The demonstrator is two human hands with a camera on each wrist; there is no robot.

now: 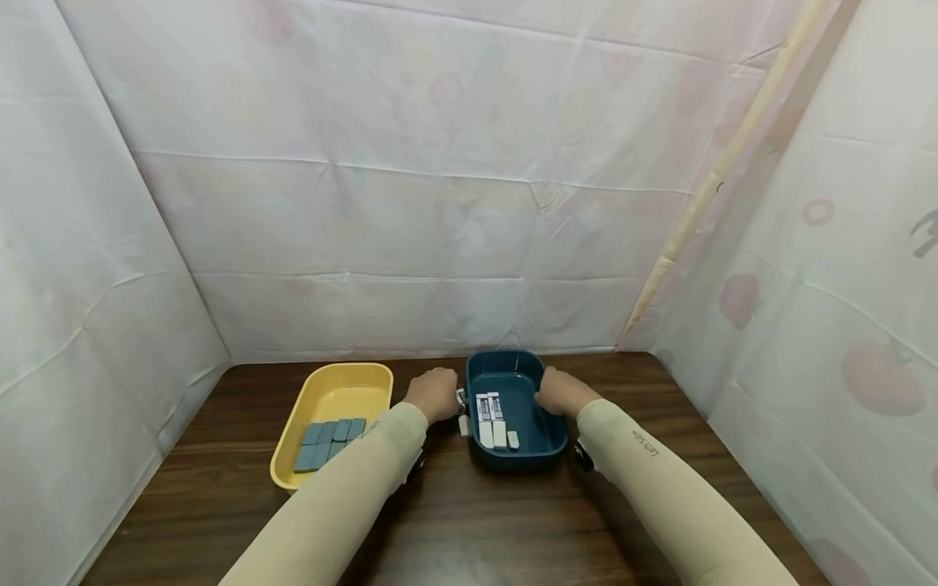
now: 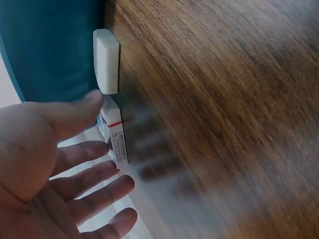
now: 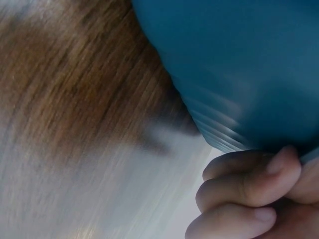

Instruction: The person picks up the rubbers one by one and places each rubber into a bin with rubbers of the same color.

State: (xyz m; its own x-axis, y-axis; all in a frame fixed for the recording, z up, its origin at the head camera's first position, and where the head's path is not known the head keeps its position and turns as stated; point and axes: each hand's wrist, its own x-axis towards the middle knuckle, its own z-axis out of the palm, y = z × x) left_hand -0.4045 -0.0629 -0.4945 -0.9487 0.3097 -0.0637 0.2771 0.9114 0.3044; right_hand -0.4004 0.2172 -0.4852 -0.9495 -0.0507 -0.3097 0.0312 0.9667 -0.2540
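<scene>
A white eraser in a printed sleeve [image 2: 115, 137] lies on the table against the outer left side of a dark blue tub [image 1: 519, 457]. My left hand [image 1: 436, 394] is beside it, fingers spread and fairly straight, with the thumb and forefinger tips close to it; contact is hard to tell. A bare white eraser [image 2: 107, 62] rests nearer me along the same side. On the tub's right side, my right hand [image 1: 563, 392] grips the rim with curled fingers [image 3: 239, 189]. Inside the tub are several white erasers [image 1: 493, 434], two with printed faces.
To the left stands a yellow tub [image 1: 337, 376] holding several grey-blue rectangular blocks [image 1: 322, 441]. Both tubs sit on a dark wooden table [image 1: 498, 529]. Pale printed curtains [image 1: 432, 228] hang behind the table and along its sides.
</scene>
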